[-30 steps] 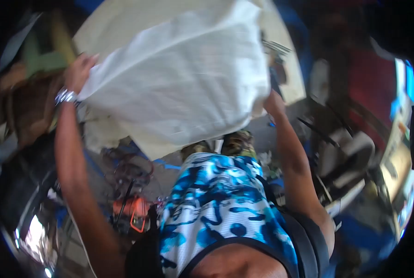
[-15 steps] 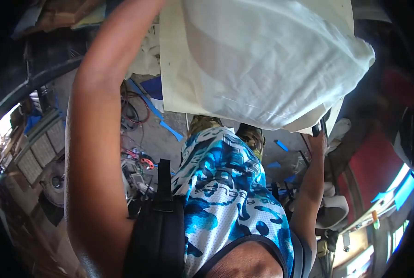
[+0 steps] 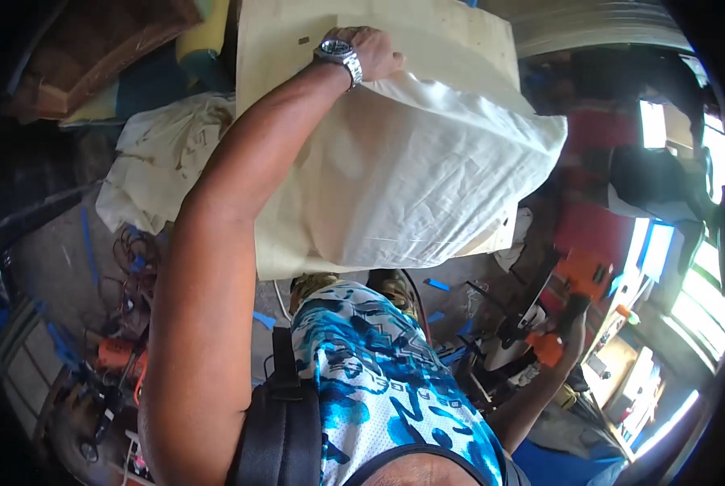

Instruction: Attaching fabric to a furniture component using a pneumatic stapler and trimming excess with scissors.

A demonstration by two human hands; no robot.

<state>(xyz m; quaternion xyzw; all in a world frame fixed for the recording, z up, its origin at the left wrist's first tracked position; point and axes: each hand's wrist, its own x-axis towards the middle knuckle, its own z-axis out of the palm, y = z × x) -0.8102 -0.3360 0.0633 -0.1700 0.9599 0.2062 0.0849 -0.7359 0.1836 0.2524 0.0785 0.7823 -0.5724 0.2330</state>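
White fabric (image 3: 451,170) drapes over a rounded, raised form on a pale wooden board (image 3: 459,36) in front of me. My left hand (image 3: 369,53), with a metal watch (image 3: 340,53) on its wrist, is closed on the fabric's far edge. The cloth pulls into folds beside those fingers. Out to the right, apart from the board, my right hand (image 3: 575,320) is wrapped round the grip of an orange and black handheld power tool (image 3: 583,275). Its exact kind is hard to make out.
Crumpled cream cloth (image 3: 164,154) hangs left of the board. Coiled hoses (image 3: 139,251) lie on the floor at left, with blue scraps (image 3: 437,285) near my feet. A red surface (image 3: 585,162) stands at right, near bright windows. A wooden piece (image 3: 107,57) is at upper left.
My left hand has come into view, gripping the fabric's far edge. My right hand has moved from the board's near right corner out to the right, where the orange tool now shows.
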